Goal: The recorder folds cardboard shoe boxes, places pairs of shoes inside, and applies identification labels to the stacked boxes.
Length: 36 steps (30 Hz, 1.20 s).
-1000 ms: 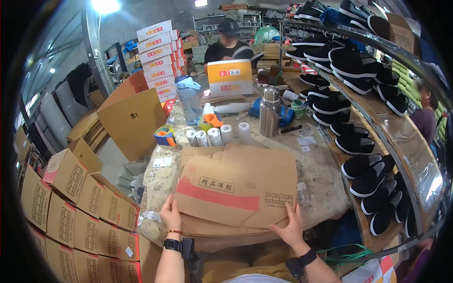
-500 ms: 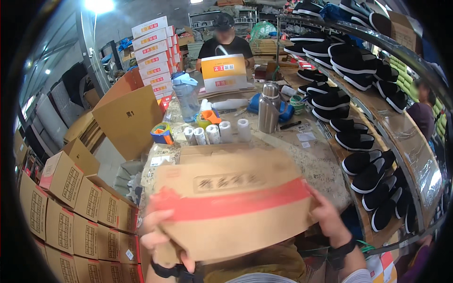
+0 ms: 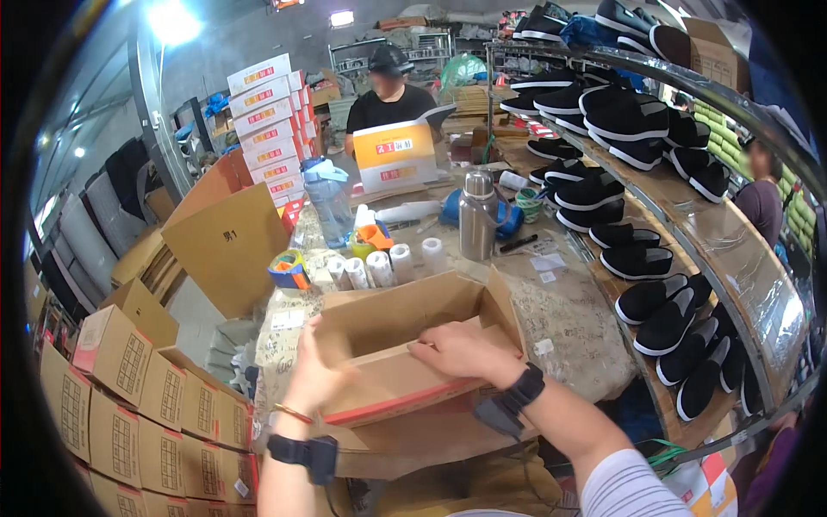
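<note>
Your left hand [image 3: 314, 375] grips the near-left wall of the open cardboard box [image 3: 405, 345], which sits on the table [image 3: 577, 319] before you. Your right hand [image 3: 461, 349] lies over its front edge, fingers curled on the flap.

Both forearms come up from the bottom, each with a dark wrist strap. Left hand [image 3: 312, 375] is blurry, fingers curled; right hand [image 3: 461, 349] lies palm-down, fingers pointing left.

Both hands — left hand [image 3: 314, 375], right hand [image 3: 461, 349] — on opened cardboard box [image 3: 405, 323].
</note>
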Each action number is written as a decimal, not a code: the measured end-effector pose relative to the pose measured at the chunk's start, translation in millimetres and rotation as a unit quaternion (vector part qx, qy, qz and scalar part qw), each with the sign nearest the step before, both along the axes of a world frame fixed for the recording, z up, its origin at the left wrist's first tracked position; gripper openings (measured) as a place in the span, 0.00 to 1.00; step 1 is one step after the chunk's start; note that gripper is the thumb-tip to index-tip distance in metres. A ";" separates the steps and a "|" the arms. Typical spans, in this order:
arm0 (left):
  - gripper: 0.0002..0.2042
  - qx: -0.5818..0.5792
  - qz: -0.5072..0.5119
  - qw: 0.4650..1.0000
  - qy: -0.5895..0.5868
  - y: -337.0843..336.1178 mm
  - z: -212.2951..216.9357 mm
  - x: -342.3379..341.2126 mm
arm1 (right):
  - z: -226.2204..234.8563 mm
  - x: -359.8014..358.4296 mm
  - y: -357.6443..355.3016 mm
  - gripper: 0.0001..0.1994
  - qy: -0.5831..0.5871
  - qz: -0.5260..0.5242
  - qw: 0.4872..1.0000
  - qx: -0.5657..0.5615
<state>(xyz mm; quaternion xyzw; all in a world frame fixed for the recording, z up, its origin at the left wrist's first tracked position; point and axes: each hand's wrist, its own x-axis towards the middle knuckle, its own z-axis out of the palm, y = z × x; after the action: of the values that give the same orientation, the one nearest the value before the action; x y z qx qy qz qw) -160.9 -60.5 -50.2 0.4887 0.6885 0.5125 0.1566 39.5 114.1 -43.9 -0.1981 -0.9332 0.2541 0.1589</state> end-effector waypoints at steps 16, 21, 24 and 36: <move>0.32 -0.027 0.083 0.975 0.203 6.7 8.6 27.7 | 9.5 75.2 47.3 0.31 0.078 -0.083 0.993 0.029; 0.33 -0.101 0.099 0.953 0.268 10.2 26.6 45.4 | -1.2 79.0 32.9 0.30 0.192 -0.145 0.969 0.046; 0.28 0.070 0.133 0.950 0.273 -8.8 48.1 32.9 | -6.5 97.0 29.0 0.24 0.311 -0.135 0.937 -0.086; 0.27 -0.151 0.048 0.909 0.386 12.4 -8.4 87.7 | -66.4 357.8 208.5 0.29 -0.022 -0.671 0.693 0.263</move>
<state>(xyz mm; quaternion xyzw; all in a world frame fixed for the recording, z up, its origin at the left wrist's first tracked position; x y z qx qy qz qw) -73.2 -48.1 -58.6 0.5855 0.7868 0.1805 -0.0744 397.3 322.6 -110.3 -0.7274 -0.5842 -0.1799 0.3118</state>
